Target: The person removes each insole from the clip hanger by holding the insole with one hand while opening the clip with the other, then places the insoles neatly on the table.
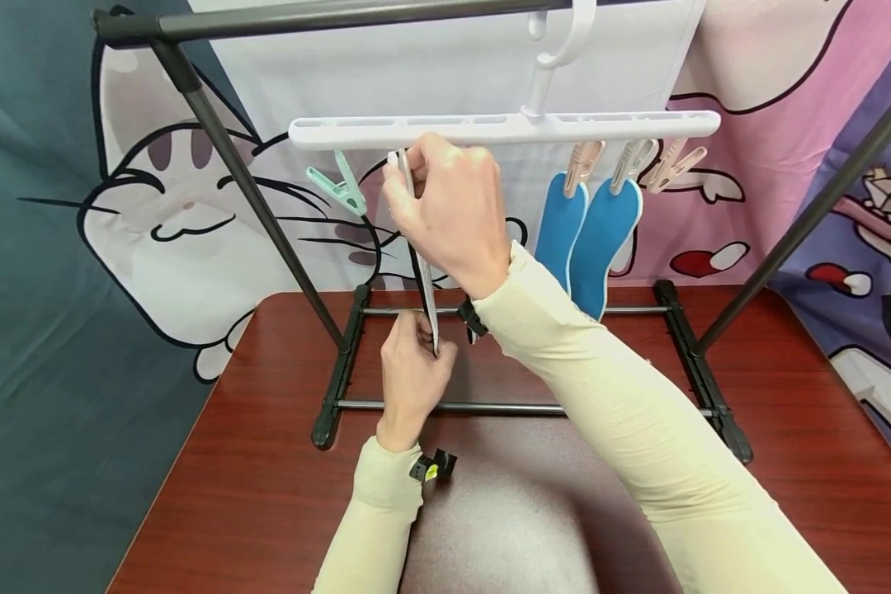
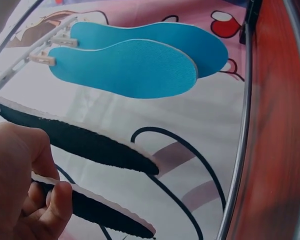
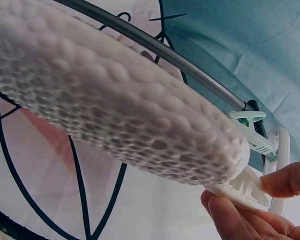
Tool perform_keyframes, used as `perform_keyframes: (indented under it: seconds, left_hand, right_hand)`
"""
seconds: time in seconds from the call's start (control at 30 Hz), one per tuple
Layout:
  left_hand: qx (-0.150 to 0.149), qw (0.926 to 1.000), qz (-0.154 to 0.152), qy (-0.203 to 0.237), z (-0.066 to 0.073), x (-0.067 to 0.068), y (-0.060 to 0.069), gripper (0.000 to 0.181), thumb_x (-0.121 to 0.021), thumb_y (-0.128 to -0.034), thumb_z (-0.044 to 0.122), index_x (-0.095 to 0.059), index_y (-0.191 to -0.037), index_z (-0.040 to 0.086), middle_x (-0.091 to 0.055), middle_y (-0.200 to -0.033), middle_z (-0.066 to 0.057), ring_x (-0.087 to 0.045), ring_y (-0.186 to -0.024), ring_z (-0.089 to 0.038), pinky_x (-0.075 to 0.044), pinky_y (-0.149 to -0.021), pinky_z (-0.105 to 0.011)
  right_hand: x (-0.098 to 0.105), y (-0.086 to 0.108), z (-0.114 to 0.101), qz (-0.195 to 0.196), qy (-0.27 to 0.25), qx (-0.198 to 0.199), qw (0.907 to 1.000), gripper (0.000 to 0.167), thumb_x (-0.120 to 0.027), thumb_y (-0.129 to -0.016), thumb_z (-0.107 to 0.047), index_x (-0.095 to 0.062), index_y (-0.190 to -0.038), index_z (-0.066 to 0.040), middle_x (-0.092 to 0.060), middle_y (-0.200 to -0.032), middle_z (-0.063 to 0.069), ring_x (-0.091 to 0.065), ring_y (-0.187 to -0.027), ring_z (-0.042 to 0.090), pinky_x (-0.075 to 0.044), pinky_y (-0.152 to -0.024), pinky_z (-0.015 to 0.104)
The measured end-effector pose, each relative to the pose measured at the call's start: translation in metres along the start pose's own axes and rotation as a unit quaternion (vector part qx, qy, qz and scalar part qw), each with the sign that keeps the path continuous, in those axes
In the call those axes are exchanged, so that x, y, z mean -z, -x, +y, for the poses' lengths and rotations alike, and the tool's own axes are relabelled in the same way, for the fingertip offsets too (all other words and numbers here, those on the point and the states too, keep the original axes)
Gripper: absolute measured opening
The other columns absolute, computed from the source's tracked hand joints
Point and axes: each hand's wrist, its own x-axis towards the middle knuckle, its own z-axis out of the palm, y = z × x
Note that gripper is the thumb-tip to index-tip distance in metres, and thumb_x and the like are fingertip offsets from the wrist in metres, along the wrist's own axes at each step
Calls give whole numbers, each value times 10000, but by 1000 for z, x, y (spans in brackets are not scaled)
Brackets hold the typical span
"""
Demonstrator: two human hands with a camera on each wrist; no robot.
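With our right hand (image 1: pixel 453 210) we pinch a clip (image 3: pixel 242 191) at a white insole (image 3: pixel 115 95); our left hand (image 1: pixel 412 371) pinches a second insole (image 2: pixel 107 212). Right, two blue insoles (image 1: pixel 601 239) hang clipped from the hanger (image 1: pixel 505 129).

backdrop: we see creased teal cloth (image 1: pixel 44 346), far left | whiskered cartoon animal (image 1: pixel 186 276) on white fabric (image 1: pixel 386 74) behind wood-grain table (image 1: pixel 252 462) | pink fabric (image 1: pixel 772 198) right of it, then purple fabric (image 1: pixel 832 322), both cartoon-printed | table: red-brown, rounded far corners | light: we note pale sheen, soft-edged shadow, near middle
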Motion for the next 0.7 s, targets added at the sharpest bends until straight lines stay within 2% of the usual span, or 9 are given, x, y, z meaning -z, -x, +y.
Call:
perform_keyframes:
  seconds: [0.3,0.47,0.7]
  left_hand:
    - [10,10000,-19,22,0,2,3,198,-578,-708,-31,-499,-873,44,-539,-792,-50,-554,-589,-124,-474,-525,-291]
    - [78,9998,-116,-114,-4,8,5,210,-592,-721,-25,-502,-892,56,-538,-809,-51,-565,-621,-131,-485,-547,-294]
    - [198,9987,-259,-390,-10,20,16,209,-593,-715,-28,-518,-892,55,-545,-820,-54,-587,-669,-139,-507,-586,-296]
  right_hand:
    - [0,-1,1,-60,-36,-35,10000,190,-608,-900,-141,-663,-780,-5,-680,-648,46,-596,-562,193,-440,-566,327]
    - [1,-1,3,-70,42,-82,9999,197,-620,-905,-149,-661,-782,-1,-681,-648,49,-596,-561,202,-434,-569,330]
    - [1,1,2,-338,137,-240,9990,230,-640,-928,-198,-665,-817,2,-663,-654,60,-577,-564,203,-413,-569,312]
